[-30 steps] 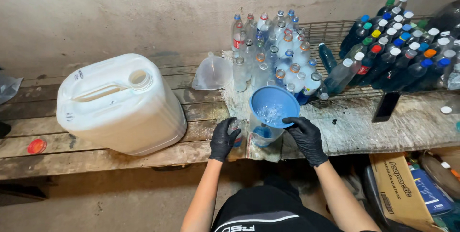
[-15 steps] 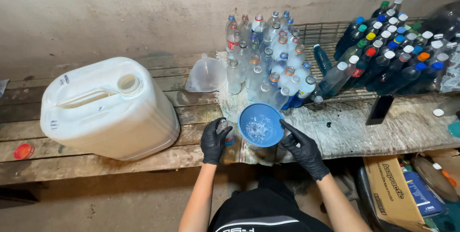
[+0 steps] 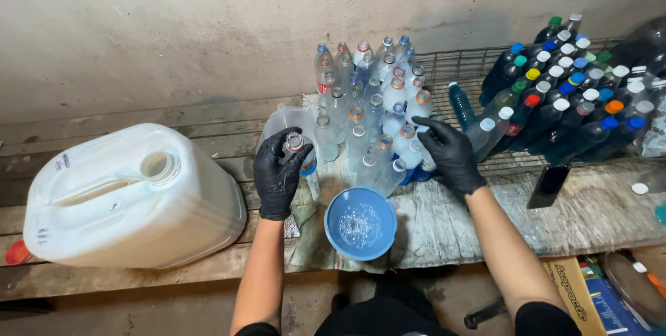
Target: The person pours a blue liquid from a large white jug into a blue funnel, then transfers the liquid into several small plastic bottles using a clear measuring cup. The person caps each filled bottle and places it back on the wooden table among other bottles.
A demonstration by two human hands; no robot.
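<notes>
hands: two, both in black gloves, both reaching out from the bottom edge over the counter (image 3: 485, 218)
left hand (image 3: 277, 173): fingers curled around one small clear bottle (image 3: 295, 147), gripping it upright with its open mouth pointing up at the camera; forearm runs straight up from below
right hand (image 3: 449, 152): fingers spread and loose, not gripping anything, fingertips resting on the uncapped bottles at the right edge of the cluster; arm comes in at a slant from the lower right
held bottle: sits in the left hand just left of the cluster, right in front of the clear jug
blue funnel (image 3: 361, 223): one, round, wet inside with droplets, sitting on the counter between the two forearms, just below the bottles
empty bottle cluster (image 3: 374, 107): roughly two dozen clear plastic bottles standing packed together, mostly uncapped; can't get an exact count since they overlap
capped bottles (image 3: 562, 100): a second batch, about two dozen or more, dark liquid, caps in white, blue, green, red, yellow and orange, leaning on a wire rack (image 3: 472, 65) at the right
white jerrycan (image 3: 132, 197): one, big, lying on its side at the left, cap off, opening facing up
clear jug (image 3: 284, 124): one, partly hidden behind the left hand
red cap (image 3: 15, 253): one, at the far left edge of the counter
</notes>
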